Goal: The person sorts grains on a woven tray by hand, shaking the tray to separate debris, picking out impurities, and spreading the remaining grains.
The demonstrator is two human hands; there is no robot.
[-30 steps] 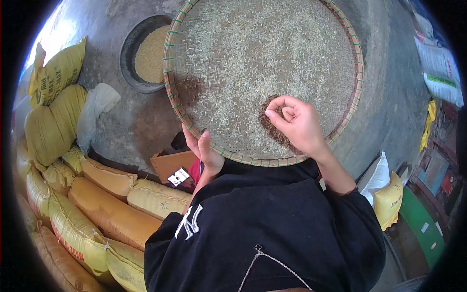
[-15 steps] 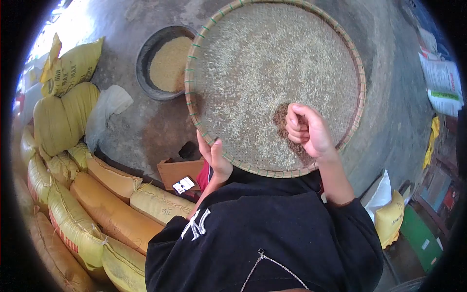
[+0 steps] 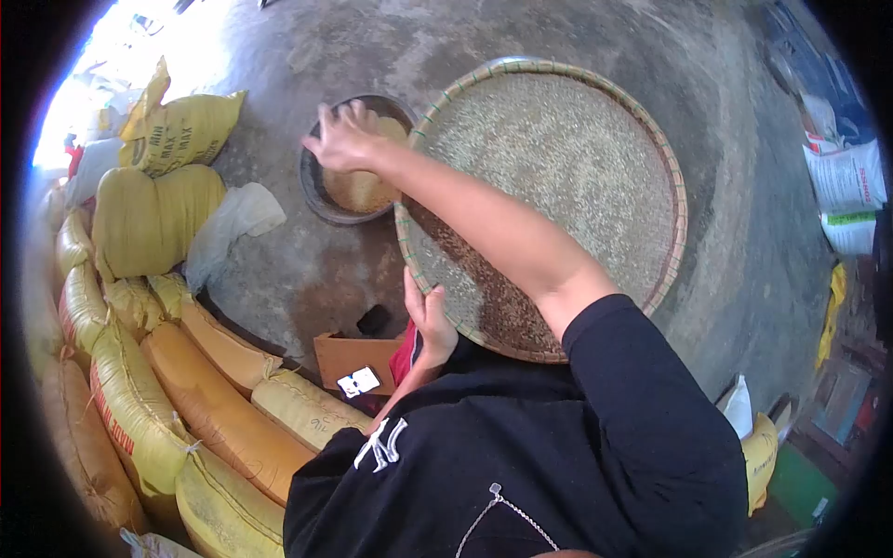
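A round woven tray [image 3: 676,200] with a green-stitched rim rests over my lap, with pale grains spread across it. My left hand [image 3: 432,321] grips its lower left rim. Across the tray reaches my right arm, and my right hand [image 3: 346,138] is over a dark basin [image 3: 314,191] of yellowish grains [image 3: 365,191]. The fingers of that hand are spread and slightly blurred. Nothing shows between them. Part of the tray lies hidden under the forearm.
Filled yellow and orange sacks [image 3: 219,409] line the left side. A phone [image 3: 358,381] lies by a brown box [image 3: 339,353] near my left arm. White sacks [image 3: 848,177] stand at the far right, and a green panel [image 3: 800,488] sits at the lower right.
My right hand has moved from above the tray leftward to the basin, and its fingers have opened. The tray and basin appear lower in view. My left hand stays on the rim.
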